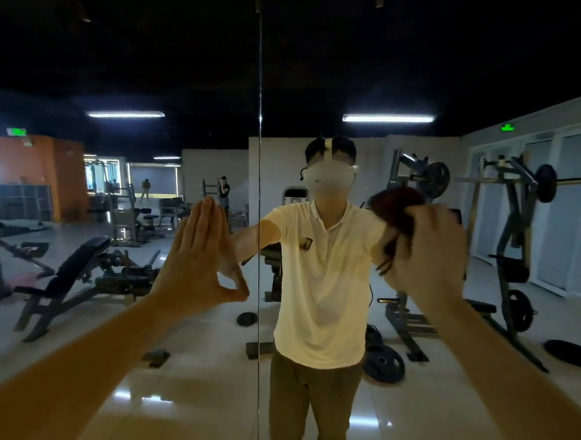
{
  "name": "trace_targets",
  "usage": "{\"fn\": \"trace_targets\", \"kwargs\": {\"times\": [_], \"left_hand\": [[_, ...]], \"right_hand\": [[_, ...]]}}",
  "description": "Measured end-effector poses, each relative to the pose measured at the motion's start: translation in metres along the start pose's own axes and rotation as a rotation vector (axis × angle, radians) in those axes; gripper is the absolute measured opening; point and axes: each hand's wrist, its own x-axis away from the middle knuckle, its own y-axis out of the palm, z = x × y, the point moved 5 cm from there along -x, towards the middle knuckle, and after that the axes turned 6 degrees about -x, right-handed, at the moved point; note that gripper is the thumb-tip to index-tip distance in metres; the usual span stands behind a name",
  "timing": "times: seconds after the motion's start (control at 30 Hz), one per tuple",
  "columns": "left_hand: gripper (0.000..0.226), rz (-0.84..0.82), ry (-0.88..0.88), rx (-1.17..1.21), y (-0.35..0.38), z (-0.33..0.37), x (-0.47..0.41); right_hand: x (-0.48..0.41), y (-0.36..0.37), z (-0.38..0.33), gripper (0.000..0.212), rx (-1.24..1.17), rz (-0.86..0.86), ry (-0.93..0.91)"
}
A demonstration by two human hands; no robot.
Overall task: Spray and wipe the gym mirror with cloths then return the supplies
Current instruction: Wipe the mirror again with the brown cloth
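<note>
The gym mirror [156, 381] fills the view, with a vertical seam between two panels just left of centre. My left hand [193, 259] lies flat against the glass left of the seam, fingers straight and pointing up. My right hand [427, 255] grips a bunched dark red cloth [397, 206] and holds it against the glass right of the seam, at chest height of my reflection. The cloth looks blurred. No spray bottle is in view.
The mirror reflects a person in a cream shirt, a black adjustable bench on the left, a plate-loaded machine on the right, weight plates on the glossy floor, and other people far back.
</note>
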Motion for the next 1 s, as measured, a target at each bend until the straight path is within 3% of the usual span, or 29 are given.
{"fn": "trace_targets", "kwargs": {"times": [0.1,0.23,0.37,0.47,0.57,0.63,0.7,0.87,0.93,1.0], "left_hand": [[0.158,0.014,-0.004,0.001,0.001,0.002,0.001],[0.157,0.022,-0.004,0.006,0.004,0.0,0.0],[0.156,0.071,0.02,0.007,0.006,-0.003,-0.001],[0.154,0.119,0.053,0.009,0.007,-0.006,0.0],[0.154,0.161,0.094,0.045,0.006,-0.006,0.0],[0.15,0.19,0.113,0.074,0.008,-0.003,0.006],[0.145,0.211,0.174,0.108,0.016,0.004,0.02],[0.141,0.194,0.291,0.146,0.045,0.014,0.053],[0.143,0.191,0.268,0.151,0.055,0.011,0.06],[0.146,0.184,0.251,0.138,0.065,0.009,0.069]], "right_hand": [[-0.004,-0.004,-0.002,0.031,-0.064,0.13,0.175],[0.039,0.037,-0.061,0.036,-0.168,0.072,0.173],[0.082,0.079,-0.119,0.033,-0.183,0.041,0.052],[0.119,0.101,-0.15,0.029,-0.227,-0.14,-0.174],[0.164,0.112,-0.135,0.025,-0.093,-0.416,-0.467],[0.167,0.097,-0.102,0.025,-0.019,-0.461,-0.485],[0.145,0.069,-0.064,0.032,0.059,-0.352,-0.306],[0.087,0.009,0.023,0.041,0.051,0.089,0.48],[0.092,0.02,0.009,0.045,0.047,0.139,0.618],[0.107,0.046,-0.033,0.047,0.036,0.149,0.605]]}}
